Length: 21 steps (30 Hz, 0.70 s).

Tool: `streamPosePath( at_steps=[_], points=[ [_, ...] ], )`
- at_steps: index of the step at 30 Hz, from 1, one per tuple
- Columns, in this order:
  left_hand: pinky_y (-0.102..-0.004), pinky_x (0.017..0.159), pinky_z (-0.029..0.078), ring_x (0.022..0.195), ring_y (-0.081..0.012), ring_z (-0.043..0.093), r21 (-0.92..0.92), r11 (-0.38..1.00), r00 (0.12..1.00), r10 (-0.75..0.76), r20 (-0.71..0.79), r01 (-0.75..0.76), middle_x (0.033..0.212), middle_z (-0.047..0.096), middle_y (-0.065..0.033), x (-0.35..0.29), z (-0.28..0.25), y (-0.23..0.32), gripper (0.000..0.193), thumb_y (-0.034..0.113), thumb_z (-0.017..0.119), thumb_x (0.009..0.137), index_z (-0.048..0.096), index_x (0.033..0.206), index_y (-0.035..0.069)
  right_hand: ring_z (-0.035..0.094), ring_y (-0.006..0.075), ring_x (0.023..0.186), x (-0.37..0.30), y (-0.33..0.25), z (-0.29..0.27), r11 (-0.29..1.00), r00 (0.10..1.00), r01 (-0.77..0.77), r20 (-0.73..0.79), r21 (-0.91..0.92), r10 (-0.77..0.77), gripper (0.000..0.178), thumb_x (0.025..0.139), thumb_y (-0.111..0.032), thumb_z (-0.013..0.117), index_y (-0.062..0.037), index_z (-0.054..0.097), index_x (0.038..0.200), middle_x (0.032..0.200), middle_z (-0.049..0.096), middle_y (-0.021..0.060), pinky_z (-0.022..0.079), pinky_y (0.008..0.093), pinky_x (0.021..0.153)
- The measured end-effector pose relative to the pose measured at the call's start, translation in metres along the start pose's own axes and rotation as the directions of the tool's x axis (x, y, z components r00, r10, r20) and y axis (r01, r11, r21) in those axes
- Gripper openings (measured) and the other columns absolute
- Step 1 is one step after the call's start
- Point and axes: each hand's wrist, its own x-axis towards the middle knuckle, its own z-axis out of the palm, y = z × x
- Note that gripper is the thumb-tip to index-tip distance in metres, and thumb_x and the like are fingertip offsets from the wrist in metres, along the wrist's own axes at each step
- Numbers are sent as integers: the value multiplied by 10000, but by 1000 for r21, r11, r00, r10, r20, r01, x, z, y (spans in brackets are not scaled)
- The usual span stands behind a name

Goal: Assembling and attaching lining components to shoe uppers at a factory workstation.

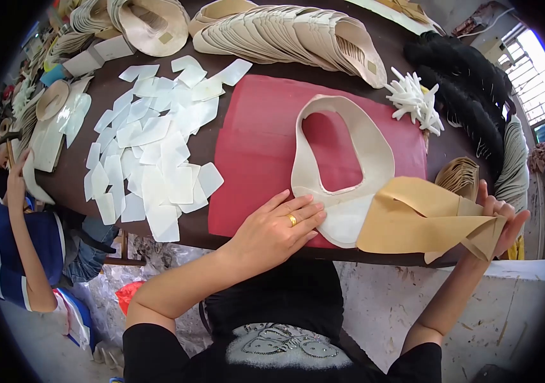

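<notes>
A beige loop-shaped shoe upper [374, 143] lies on a red mat [253, 147] in front of me. A white translucent patch [342, 223] sits at its near end. My left hand [279, 223], with a gold ring on one finger, rests flat with fingers stretched across the upper's near left part and the patch's edge. At the right, my right hand [505, 220] grips the far end of a tan, twisted shoe upper piece [412, 217]. That piece's left end overlaps the white patch and the near right edge of the beige upper.
Loose white patches [151, 140] cover the table's left. A row of beige uppers [285, 35] stands at the back. White finger-like pieces [416, 99], black strands [460, 83] and a tan stack [457, 175] lie right. A co-worker's hand [17, 179] holds a hammer-like tool far left.
</notes>
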Motion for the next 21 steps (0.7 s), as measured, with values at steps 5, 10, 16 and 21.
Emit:
streamPosePath(
  at_steps=[5, 10, 16, 21],
  points=[
    [-378, 1052, 420, 1210, -209, 577, -44, 999, 1000, 7, -11, -7, 1223, 665, -36, -6, -1, -12, 297, 186, 630, 909, 658, 1166, 39, 625, 311, 967, 6, -48, -18, 999, 1000, 4, 7, -42, -4, 519, 1060, -413, 327, -63, 589, 782, 665, 539, 85, 311, 551, 1128],
    [-374, 1024, 437, 1183, -232, 587, -137, 988, 993, 83, 85, -71, 1214, 658, -59, -16, -20, -18, 281, 170, 672, 874, 671, 1119, 32, 602, 243, 919, -3, -98, 38, 208, 873, -103, -188, -973, -450, 320, 982, -260, 535, 12, 634, 1119, 938, 649, 88, 415, 404, 1003],
    [-370, 978, 446, 1119, -250, 593, -272, 958, 995, -75, 70, 92, 1254, 621, -69, 11, -47, 14, 443, 198, 753, 802, 617, 1191, 35, 321, 47, 515, 36, -65, 86, 322, 807, -522, -334, -790, 488, 443, 917, -189, 613, -23, 413, 559, 536, 374, -56, 310, 216, 468],
    [-365, 873, 468, 1008, -238, 611, -572, 815, 967, -65, -248, -93, 1163, 644, -93, 69, -22, 64, 573, 205, 775, 782, 545, 1291, 75, 352, 72, 518, 54, -44, 118, 359, 645, -484, -48, -798, 763, 366, 900, -234, 661, 8, 578, 638, 572, 461, -27, 309, 203, 474]
  ],
)
